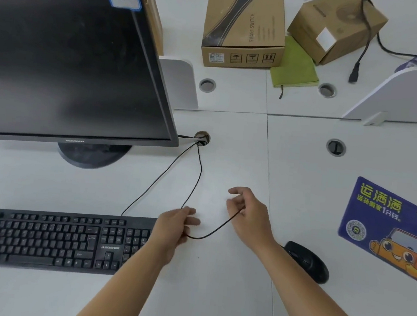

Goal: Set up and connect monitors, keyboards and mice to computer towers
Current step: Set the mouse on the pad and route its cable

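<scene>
With both the left hand (179,222) and right hand (247,210) pinching the mouse cable (210,234), we're mid cable-routing; next, probably feed slack down the grommet (202,137).

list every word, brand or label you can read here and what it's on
"lenovo" on the monitor lower bezel
"MONSTER" on the keyboard
"SMART SWITCH" on the tall cardboard box
"运满满" and "1分钱" on the blue mouse pad
Sticker on the monitor's top corner, shipping label on the box, key legends, pad's QR code: too small or blurred to read
</scene>
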`<state>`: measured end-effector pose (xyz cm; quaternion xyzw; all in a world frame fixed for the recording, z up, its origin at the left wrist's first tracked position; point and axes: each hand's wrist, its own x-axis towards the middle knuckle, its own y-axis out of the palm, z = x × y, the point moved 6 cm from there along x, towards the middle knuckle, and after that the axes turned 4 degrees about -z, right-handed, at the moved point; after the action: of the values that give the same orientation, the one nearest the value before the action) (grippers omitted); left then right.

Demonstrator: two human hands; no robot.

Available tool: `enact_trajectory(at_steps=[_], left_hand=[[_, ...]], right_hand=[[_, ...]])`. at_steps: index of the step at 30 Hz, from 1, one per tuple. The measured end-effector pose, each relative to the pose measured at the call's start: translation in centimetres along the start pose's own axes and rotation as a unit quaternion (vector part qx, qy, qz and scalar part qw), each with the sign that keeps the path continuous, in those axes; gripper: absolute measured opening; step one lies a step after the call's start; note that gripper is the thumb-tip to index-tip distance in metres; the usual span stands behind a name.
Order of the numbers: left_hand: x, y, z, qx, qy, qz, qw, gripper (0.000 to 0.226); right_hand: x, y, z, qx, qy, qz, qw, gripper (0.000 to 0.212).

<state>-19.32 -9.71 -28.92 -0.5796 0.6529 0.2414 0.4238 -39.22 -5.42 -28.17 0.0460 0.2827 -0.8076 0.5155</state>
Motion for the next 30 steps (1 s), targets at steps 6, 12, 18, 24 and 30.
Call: enact_trajectory(at_steps=[6, 12, 18, 24, 30], left_hand=[[1.4, -0.3, -7.0, 0.146, 0.196, -0.090, 0.966, 0.036], [5.4, 2.4, -12.5, 0.024, 0.074, -0.083, 0.994, 0.029], [4.2, 2.8, -12.8, -0.171, 0.091, 0.061, 0.979, 0.023], [4.3, -3.6, -5.5, 0.318, 0.206, -0.060, 0.923, 0.026], [3.8, -6.6, -0.6, 0.546, 0.212, -0.080, 0.807, 0.056]], right_hand=[[-2.6, -1.5, 0.4, -0.050, -0.079, 0.060, 0.994, 0.017], [-3.7, -1.2, -0.3, -0.135, -0.099, 0.098, 0.981, 0.024], [-1.9, -0.6, 0.6, -0.097, -0.038, 0.071, 0.992, 0.054], [3.4, 4.1, 1.6, -0.011, 0.140, 0.114, 0.983, 0.030], [8.3, 7.9, 5.3, 0.192, 0.201, 0.091, 0.956, 0.017]])
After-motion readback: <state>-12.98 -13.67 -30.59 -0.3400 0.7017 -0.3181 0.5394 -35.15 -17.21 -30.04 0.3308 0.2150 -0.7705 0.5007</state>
